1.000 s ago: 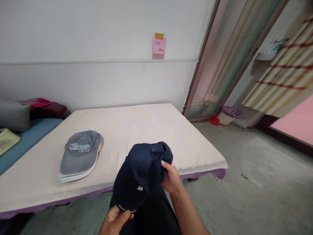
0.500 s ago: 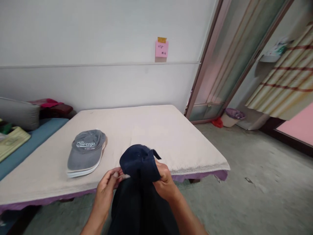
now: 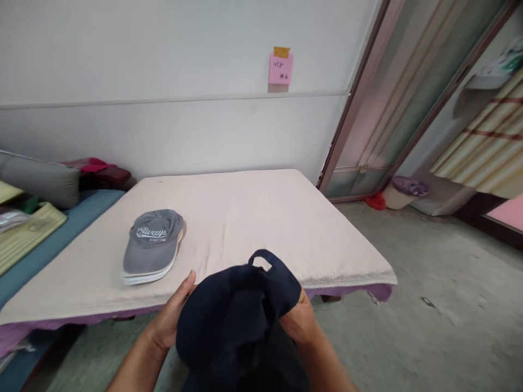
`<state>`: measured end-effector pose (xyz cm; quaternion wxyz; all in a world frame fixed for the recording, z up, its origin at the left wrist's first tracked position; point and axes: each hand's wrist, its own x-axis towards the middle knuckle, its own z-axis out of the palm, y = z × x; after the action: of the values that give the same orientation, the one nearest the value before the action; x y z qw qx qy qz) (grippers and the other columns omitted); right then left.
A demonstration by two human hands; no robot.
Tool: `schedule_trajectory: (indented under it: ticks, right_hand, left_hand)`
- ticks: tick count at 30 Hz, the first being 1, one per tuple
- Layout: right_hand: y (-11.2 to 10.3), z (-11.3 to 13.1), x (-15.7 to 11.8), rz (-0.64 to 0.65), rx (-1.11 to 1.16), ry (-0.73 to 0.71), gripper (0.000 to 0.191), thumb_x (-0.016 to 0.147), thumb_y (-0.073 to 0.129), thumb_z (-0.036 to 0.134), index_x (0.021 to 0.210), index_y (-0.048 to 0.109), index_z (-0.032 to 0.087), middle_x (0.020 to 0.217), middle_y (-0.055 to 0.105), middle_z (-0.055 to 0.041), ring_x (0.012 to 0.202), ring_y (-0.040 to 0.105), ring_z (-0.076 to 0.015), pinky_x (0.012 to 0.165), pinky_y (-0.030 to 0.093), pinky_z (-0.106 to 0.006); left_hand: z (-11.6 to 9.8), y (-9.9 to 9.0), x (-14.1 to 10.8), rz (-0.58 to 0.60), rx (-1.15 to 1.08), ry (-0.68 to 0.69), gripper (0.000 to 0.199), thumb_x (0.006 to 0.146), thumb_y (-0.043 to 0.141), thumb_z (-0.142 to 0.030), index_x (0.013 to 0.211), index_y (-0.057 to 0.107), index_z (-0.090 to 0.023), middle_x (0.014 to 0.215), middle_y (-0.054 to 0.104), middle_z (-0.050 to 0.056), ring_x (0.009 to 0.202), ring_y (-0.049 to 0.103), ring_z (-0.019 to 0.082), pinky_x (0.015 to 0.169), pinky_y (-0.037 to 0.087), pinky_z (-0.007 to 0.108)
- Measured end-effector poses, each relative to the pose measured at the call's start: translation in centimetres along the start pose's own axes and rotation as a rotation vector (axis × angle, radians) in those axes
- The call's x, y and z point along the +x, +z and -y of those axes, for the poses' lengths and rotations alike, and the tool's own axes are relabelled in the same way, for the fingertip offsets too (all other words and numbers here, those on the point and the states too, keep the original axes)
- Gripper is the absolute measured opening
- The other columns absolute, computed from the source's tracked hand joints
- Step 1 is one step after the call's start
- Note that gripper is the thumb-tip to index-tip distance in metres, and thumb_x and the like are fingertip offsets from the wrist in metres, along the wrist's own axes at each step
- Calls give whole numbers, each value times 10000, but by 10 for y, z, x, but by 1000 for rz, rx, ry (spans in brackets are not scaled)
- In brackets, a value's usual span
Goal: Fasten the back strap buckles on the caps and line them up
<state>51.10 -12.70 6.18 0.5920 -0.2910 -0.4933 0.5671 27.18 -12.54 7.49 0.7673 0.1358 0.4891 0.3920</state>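
A navy blue baseball cap (image 3: 220, 305) is held between my two hands in front of my dark clothing, over the bed's near edge. Its back strap (image 3: 265, 255) arches up at the top, with a gap under it. My left hand (image 3: 174, 313) is at the cap's left side, thumb raised and fingers hidden behind the fabric. My right hand (image 3: 301, 320) grips the right side of the cap, its fingers partly covered. To the left, a stack of caps lies on the bed, a grey cap (image 3: 153, 242) with white lettering on top and white brims beneath.
A cream cover (image 3: 261, 212) spreads over the bed, with purple cloth under its edge. Far left are a grey cushion (image 3: 38, 177) and a folded yellow mat (image 3: 36, 231). A pink note (image 3: 280, 69) is taped to the wall. A bin (image 3: 402, 191) stands by the sliding door.
The navy cap has come closer and been turned, showing more of its body and the strap's gap. My left hand has moved from the cap's edge to support its side. The view shifted slightly.
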Motion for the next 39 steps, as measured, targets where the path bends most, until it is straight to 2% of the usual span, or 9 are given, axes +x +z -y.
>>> schedule_trajectory:
  ticks: [3, 5, 11, 14, 18, 22, 29, 34, 39]
  right_hand:
    - [0, 2, 17, -13, -32, -65, 388, 718, 659, 589, 582, 603, 230, 513, 515, 0, 527, 507, -159, 506, 477, -266]
    - [0, 4, 30, -16, -99, -149, 368, 737, 669, 540, 571, 599, 218, 532, 524, -1, 544, 507, -156, 538, 485, -271]
    - [-1, 13, 60, -9, -271, -325, 189, 852, 604, 329, 736, 681, 202, 814, 633, -58, 764, 583, -193, 725, 488, -310]
    - [-6, 4, 63, 19, -314, -297, 149, 879, 551, 260, 866, 692, 214, 943, 628, -72, 872, 591, -204, 793, 472, -325]
    - [-24, -31, 53, 78, -502, -150, 178, 841, 511, 156, 825, 684, 192, 887, 623, -53, 864, 590, -193, 784, 464, -314]
    - [-46, -56, 29, 102, -466, 112, 249, 750, 508, 99, 922, 670, 178, 898, 661, -34, 875, 597, -200, 811, 464, -325]
    - [-59, -11, -4, 332, -165, 350, 387, 763, 672, 317, 1126, 622, 192, 1121, 642, -81, 1067, 567, -266, 924, 419, -386]
    - [-46, 8, 0, 158, -202, 314, 234, 824, 639, 405, 867, 649, 175, 806, 620, -37, 769, 569, -164, 714, 437, -286]
    - [-31, 6, 2, 152, -148, 325, 259, 859, 588, 423, 815, 589, 167, 718, 579, -18, 635, 526, -127, 611, 421, -262]
  left_hand:
    - [4, 2, -3, 78, -13, 84, 285, 583, 794, -310, 815, 717, -165, 653, 709, 79, 743, 690, 346, 683, 544, 450]
    - [-2, 10, -4, 112, 4, 211, 350, 514, 790, -138, 851, 703, -178, 667, 706, 56, 713, 685, 329, 667, 544, 445]
    - [-30, 42, -1, -170, -102, 840, 261, 568, 659, -54, 788, 667, -193, 696, 682, 8, 880, 663, 296, 758, 538, 392]
    - [-26, 40, 8, -201, 22, 955, 238, 564, 642, -52, 760, 685, -181, 715, 683, 9, 859, 649, 265, 738, 525, 326]
    - [4, 24, 24, -226, 283, 823, 231, 569, 644, -55, 759, 714, -165, 692, 684, 2, 759, 628, 229, 688, 496, 278]
    - [37, 7, 33, -271, 278, 601, 198, 612, 643, -96, 777, 731, -161, 740, 706, 22, 807, 638, 254, 701, 488, 295]
    - [51, 3, 23, -254, 411, 512, 196, 716, 678, -322, 798, 733, -152, 890, 739, 58, 985, 614, 293, 892, 429, 349]
    - [46, 10, 20, -235, 607, 572, 356, 773, 628, -424, 1004, 713, -166, 1108, 700, 70, 1159, 520, 291, 999, 343, 350]
    - [43, 17, 19, -60, 791, 564, 291, 854, 541, -449, 910, 667, -193, 790, 633, 11, 776, 541, 190, 712, 408, 274]
